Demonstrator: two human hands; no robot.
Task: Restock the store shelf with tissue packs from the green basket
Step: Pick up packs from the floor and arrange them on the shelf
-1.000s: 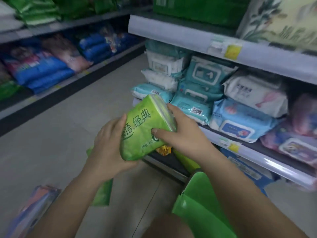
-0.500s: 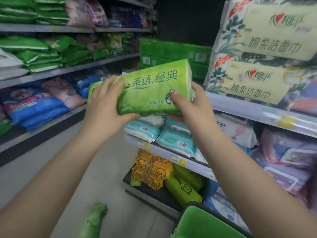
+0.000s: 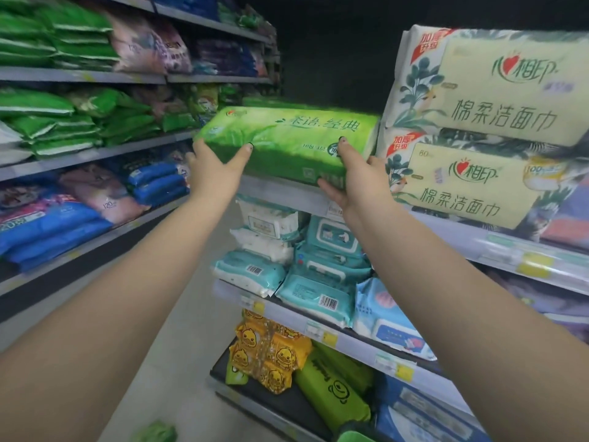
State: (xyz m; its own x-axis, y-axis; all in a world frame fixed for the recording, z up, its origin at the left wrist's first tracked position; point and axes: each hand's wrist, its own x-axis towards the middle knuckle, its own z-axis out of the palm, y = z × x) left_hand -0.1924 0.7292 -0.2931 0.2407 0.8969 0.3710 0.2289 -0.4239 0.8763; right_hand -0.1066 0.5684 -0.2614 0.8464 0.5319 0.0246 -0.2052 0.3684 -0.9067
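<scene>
**Green pack at the upper shelf**

Near our feet we see the green basket (image 3: 352, 437)'s rim. Farther out, our left hand (image 3: 216, 167) and right hand (image 3: 353, 177) grip the green tissue pack (image 3: 293, 138), fingers curled around its ends, on the upper shelf (image 3: 280, 189) beside cream packs (image 3: 497, 81).

Both forearms are seen bare, no sleeves noted. Dark polish is observed on the nails of the left hand (image 3: 213, 165) and right hand (image 3: 352, 178).
</scene>
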